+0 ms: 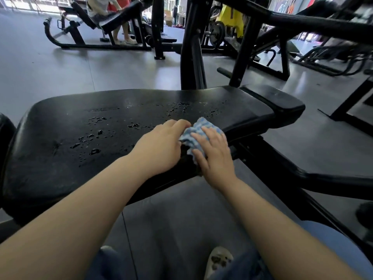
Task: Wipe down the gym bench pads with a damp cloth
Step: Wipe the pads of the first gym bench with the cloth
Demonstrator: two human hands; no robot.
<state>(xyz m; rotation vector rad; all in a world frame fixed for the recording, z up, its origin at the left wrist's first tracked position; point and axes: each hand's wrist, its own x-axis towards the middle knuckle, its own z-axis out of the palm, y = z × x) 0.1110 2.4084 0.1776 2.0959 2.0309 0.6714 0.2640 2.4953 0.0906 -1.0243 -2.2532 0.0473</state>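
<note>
A person leans over a black padded gym bench [84,138], both bare forearms reaching in from the bottom of the view. A blue and white cloth [198,132] lies bunched at the near edge of the pad, toward its right end. The right hand [215,153] lies flat on top of the cloth with fingers straight and slightly spread, hiding much of it. The left hand [161,147] touches the cloth's left side; its fingers curl toward the fabric, but the fingertips are tucked out of sight, so I cannot tell whether they pinch it. Water droplets [94,136] bead across the pad. The bench's left end is cut off by the picture edge. Behind, black machine frames [193,47] crowd the grey floor [50,67], and another person [121,23], partly hidden, stands at a far bench.
</note>
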